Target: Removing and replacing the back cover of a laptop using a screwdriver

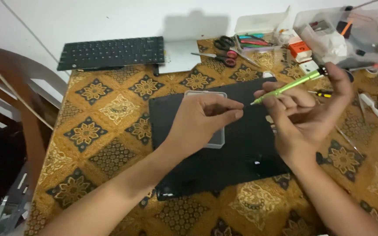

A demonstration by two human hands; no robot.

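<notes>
My right hand (305, 116) holds a slim green screwdriver (287, 86) above a black laptop base (241, 161) that lies flat on the patterned cloth. Its tip points left toward my left hand (204, 120). The fingers of my left hand are pinched together right at the screwdriver's tip; whatever is between them is too small to see. Under my left hand lies a small clear rectangular tray (217, 137) on the black base.
A black keyboard (112, 52) and a white pad (178, 54) lie at the table's back edge. Scissors (224, 50), a box of pens (254, 41), clear plastic containers (351, 32) and loose tools crowd the back right. A wooden chair (20, 109) stands to the left.
</notes>
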